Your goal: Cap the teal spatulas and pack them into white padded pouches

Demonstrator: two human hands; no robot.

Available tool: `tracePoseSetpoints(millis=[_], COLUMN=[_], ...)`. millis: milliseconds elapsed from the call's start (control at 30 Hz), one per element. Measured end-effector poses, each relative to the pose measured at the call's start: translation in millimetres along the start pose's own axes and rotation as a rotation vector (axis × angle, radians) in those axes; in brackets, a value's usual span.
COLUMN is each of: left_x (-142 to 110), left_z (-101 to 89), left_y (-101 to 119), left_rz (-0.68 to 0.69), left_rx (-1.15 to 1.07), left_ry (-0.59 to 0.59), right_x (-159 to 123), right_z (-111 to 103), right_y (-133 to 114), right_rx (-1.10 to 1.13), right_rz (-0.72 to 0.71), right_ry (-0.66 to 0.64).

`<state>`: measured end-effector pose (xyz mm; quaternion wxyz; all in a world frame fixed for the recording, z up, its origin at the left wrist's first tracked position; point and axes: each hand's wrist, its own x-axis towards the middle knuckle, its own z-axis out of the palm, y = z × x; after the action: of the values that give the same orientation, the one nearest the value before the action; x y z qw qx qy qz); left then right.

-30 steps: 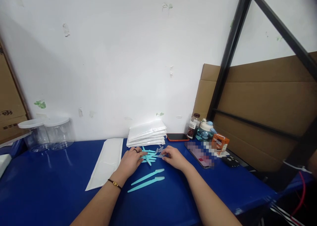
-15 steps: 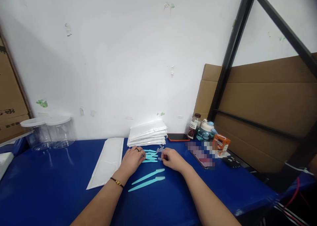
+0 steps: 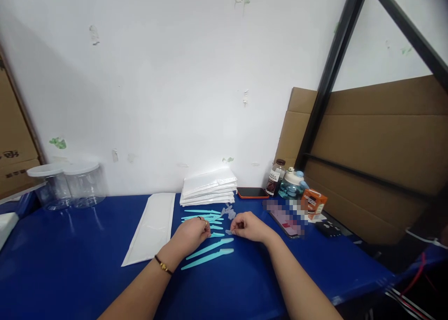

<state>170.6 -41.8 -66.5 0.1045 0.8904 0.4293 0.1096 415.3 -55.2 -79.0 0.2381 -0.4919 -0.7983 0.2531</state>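
Left hand [image 3: 192, 237] pinching a turquoise razor [image 3: 217, 235] between bunched fingers, right hand [image 3: 251, 227] pinching a clear cap [image 3: 228, 232], fingertips together, the razor sitting between the razor pile [image 3: 199, 211] and two separate razors [image 3: 208, 259]

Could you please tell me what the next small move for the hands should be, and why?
I would probably ease the small translucent piece at the right hand toward the turquoise tool at the left hand, since the tool's exposed end points toward that piece and only a small gap separates them.
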Motion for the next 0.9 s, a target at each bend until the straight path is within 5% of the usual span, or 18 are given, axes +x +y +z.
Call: tracePoseSetpoints(millis=[400,600,900], left_x=[1,1,0], left_z=[5.9,-1.4,-0.1], left_y=[11,-4,-17], left_rz=[0.016,-0.051,-0.108], left_rx=[-0.081,-0.061,-0.031], left_ry=[-0.018,0.105,0.115], right_x=[5,6,12], right_z=[8,-9,-3], right_y=[-11,9,16], right_rx=[0.037,-0.122,-0.215], right_rz=[-0.105,0.052,0.043], right_ry=[-0.048,0.341,0.231])
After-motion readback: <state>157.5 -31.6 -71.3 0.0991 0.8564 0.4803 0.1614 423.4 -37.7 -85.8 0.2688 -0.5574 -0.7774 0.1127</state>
